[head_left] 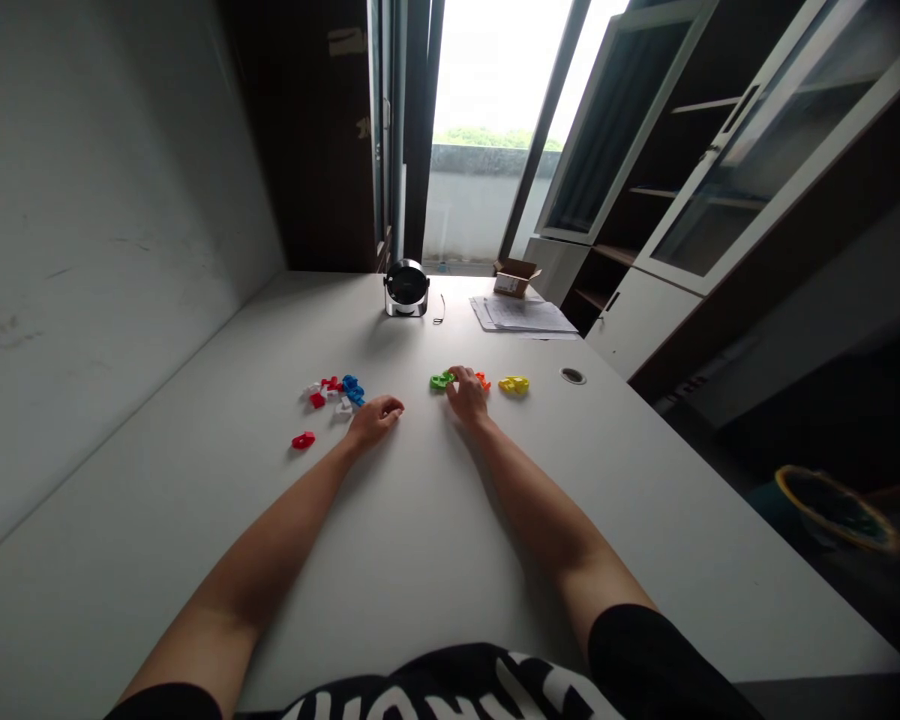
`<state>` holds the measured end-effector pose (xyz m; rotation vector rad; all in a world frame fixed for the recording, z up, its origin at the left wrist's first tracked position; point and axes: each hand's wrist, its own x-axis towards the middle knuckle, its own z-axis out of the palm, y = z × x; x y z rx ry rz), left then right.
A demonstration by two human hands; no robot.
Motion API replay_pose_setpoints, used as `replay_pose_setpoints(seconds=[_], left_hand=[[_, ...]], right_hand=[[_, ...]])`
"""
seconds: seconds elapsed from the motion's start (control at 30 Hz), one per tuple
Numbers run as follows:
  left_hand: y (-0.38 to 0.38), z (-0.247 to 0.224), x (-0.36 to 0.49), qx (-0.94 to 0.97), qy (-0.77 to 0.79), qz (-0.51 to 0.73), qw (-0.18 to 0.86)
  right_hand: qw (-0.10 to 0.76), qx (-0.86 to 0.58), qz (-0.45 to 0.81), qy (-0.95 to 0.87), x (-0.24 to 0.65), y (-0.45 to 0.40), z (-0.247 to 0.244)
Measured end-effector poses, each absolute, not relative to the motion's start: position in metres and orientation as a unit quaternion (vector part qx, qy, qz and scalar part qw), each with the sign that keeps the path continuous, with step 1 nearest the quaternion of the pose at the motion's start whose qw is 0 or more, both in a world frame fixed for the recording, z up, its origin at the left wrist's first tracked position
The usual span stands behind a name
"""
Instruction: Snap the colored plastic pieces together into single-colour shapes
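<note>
My right hand (467,395) reaches onto the white table, its fingertips bent down at the edge of some small green plastic pieces (440,382). Orange pieces (484,381) show just past its right side, partly hidden by the hand. My left hand (376,419) rests on the tabletop with loosely curved fingers and a gap by the thumb; I see nothing in it. Close to it lie blue pieces (353,389) and a white piece (343,407). Among the left group are red pieces (317,400), while one red piece (304,440) lies apart, nearer me.
Yellow pieces (514,385) lie right of the orange ones, before a round cable hole (572,376). At the back stand a round black device on a stand (406,288), papers (525,314) and an open cardboard box (515,278). A wall borders the table's left.
</note>
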<state>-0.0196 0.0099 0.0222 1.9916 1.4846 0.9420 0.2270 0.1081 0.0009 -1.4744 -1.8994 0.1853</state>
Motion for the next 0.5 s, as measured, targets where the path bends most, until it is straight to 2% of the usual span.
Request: replay_pose_setpoints(seconds=[0.5], left_hand=[[0.0109, 0.0226, -0.0182, 0.729, 0.539, 0.346, 0.243]], right_hand=[[0.320, -0.557, 0.021, -0.766, 0.2245, 0.1080, -0.0042]])
